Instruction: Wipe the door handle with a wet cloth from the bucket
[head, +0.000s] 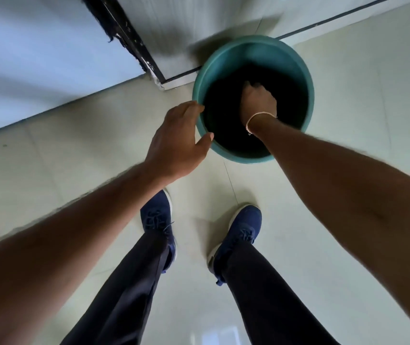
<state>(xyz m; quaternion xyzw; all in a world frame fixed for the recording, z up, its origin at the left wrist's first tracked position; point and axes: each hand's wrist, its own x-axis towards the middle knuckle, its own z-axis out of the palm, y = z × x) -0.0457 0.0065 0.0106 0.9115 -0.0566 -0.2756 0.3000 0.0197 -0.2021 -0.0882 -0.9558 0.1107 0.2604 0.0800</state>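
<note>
On pale floor tiles (348,100), teal bucket (200,95) (dark inside), door corner (49,58) beside.

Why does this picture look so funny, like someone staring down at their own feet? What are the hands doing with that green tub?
The camera sits on a person's head, so you see what they see looking down. The right hand reaches inside the green bucket, which stands on the tiled floor by a door. It is too dark inside to tell whether it holds a cloth. The left hand rests on the rim. Below are two blue shoes.
</note>
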